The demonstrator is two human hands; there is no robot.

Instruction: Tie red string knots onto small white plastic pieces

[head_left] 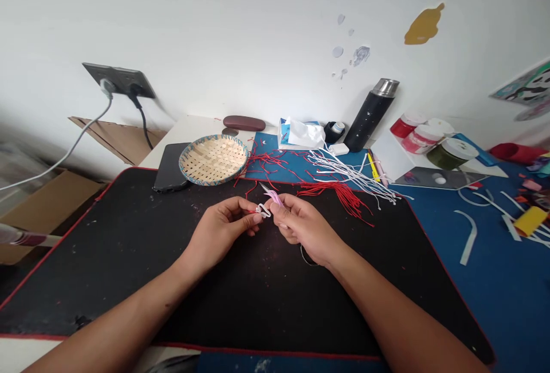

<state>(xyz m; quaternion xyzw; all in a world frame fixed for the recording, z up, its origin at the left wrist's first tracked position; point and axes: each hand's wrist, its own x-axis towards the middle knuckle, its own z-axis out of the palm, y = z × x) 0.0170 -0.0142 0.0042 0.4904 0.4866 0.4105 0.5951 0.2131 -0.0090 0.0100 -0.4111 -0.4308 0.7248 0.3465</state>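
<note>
Carefully, I pinch a looped white cord [265, 210] between the thumb and forefinger of my left hand [226, 221], with a bit of red showing at the fingertips. My right hand [307, 221] is closed around a slim pink tool [275, 196], its pointed tip angled up and to the left; whether the loop touches my right fingers I cannot tell. Both hands are close together above the black mat [258, 298], the cord between them. Just beyond my right hand lies a bundle of red cords [350, 201], with white cords [352, 173] fanned out behind it. A round woven basket [213, 158] sits beyond my left hand, and a dark flask [372, 115] leans by the wall, near the thread spools [451, 153].
</note>
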